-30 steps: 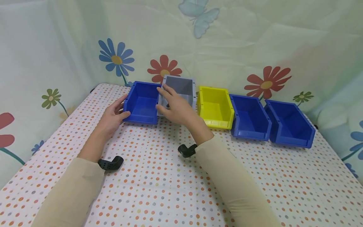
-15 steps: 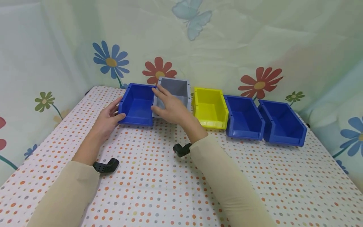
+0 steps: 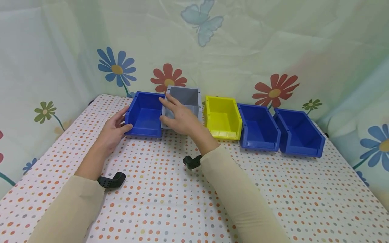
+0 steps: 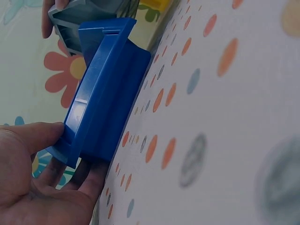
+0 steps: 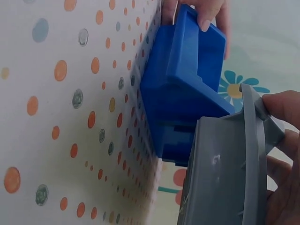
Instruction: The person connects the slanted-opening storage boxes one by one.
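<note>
I'm watching the left hand pinching the leftmost blue bin, right hand gripping the gray bin; uneven pushing could jam them.

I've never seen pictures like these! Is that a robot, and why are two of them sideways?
No robot: just a person's left hand and right hand. The upright picture comes from a camera on the person's head, looking forward and down. The sideways ones come from the left wrist camera and right wrist camera.

On a dotted cloth stand a yellow bin, a middle blue bin and a far-right blue bin. The left hand holds a far-left blue bin by its side, and the right hand grips the gray bin beside it.
</note>
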The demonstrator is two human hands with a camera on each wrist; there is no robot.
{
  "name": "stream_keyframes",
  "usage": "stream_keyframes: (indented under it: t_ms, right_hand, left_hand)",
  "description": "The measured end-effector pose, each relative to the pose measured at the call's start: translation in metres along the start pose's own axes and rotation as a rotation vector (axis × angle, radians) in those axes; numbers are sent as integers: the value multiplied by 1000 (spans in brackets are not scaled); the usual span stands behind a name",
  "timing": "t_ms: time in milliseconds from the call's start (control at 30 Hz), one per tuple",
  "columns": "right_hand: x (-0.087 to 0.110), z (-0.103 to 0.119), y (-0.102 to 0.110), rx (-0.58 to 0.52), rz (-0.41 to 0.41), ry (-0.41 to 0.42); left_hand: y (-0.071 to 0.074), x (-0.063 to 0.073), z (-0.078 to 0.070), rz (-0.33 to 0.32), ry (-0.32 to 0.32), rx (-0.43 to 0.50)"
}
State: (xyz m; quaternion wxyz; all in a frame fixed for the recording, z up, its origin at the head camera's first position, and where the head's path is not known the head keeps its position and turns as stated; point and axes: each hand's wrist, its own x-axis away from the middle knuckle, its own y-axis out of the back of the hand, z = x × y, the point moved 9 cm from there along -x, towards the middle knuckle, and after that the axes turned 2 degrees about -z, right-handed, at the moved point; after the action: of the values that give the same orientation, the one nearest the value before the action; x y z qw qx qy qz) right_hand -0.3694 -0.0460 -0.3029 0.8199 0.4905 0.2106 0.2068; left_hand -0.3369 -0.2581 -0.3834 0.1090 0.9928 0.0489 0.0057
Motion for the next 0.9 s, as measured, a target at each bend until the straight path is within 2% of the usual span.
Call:
stream_keyframes:
  t_ms: [900]
  right_hand:
    - [5,-6,-13,1,1,-10]
  left_hand:
    - [-3,3,-3,13,-1,22]
